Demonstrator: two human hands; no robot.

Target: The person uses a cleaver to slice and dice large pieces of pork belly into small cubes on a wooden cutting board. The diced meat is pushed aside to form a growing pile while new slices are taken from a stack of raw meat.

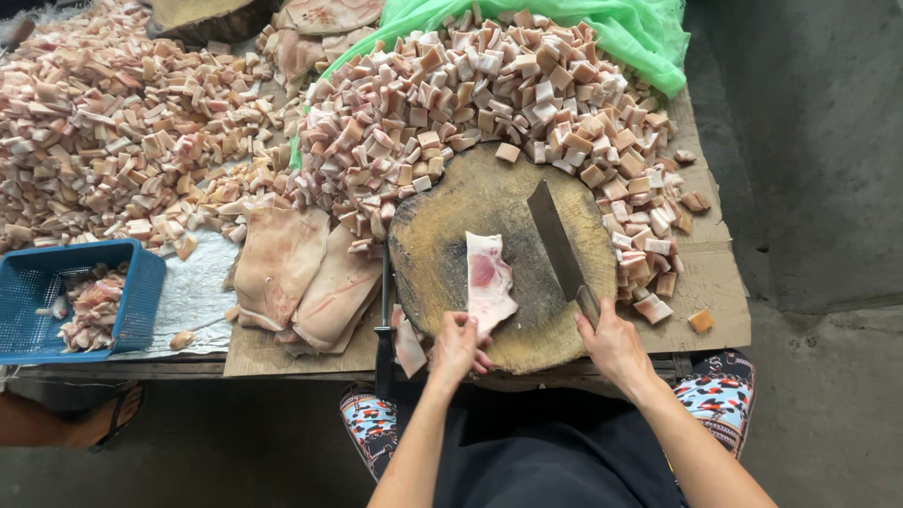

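Head view, left hand: the left hand (458, 346) is down at the near edge of the round, worn wooden chopping block (442, 235), fingers curled and pinching the near end of the pale pink slab of raw pork with skin (488, 282).
Pork slab: lying flat on the block, stretching away from those fingertips toward the middle of the board, just left of the blade.
Right hand: the right hand (613, 344) is clenched round the handle of the broad steel cleaver (557, 240).
Cleaver: blade resting flat on the block, angled away from the person, just beside the slab but apart from it.
Behind the block: a big heap of cubed pork pieces (489, 94) spilling round its far rim, against a green plastic sheet (630, 28).
Left of the block: whole skin-on pork sheets (301, 268) stacked on cardboard, and a dark-handled knife (384, 320) at the block's left edge.
Far left: a blue plastic basket (132, 292) holding meat scraps.
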